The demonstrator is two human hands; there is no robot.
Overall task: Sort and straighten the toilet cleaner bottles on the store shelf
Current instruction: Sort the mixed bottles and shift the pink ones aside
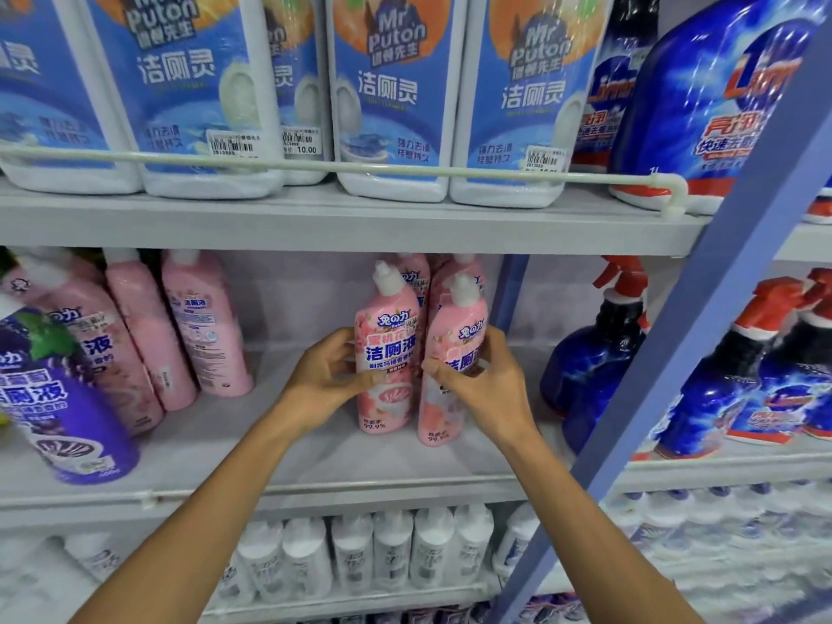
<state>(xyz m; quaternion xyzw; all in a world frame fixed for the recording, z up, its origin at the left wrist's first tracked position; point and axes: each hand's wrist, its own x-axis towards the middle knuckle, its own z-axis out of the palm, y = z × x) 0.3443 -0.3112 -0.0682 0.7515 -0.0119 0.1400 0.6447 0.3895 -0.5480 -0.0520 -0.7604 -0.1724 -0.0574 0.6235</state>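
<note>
1. Head view: store shelving filled the frame, and the middle shelf (315,448) had a bare patch in front with pink toilet cleaner bottles standing on it.
2. Left hand (331,378) was wrapped round the left pink bottle (388,353), which stood upright.
3. Right hand (477,376) gripped the right pink bottle (452,367), touching its neighbour and tilted a bit.
4. More pink bottles (180,331) leaned at the far left, beside a purple bottle (49,398).

On the middle shelf (315,448) two bottles stand side by side near its right end; my left hand (326,376) holds the left bottle (387,349), my right hand (477,380) the right bottle (450,367). More bottles (432,274) stand behind them. Leaning bottles (180,326) crowd the shelf's left end.
</note>
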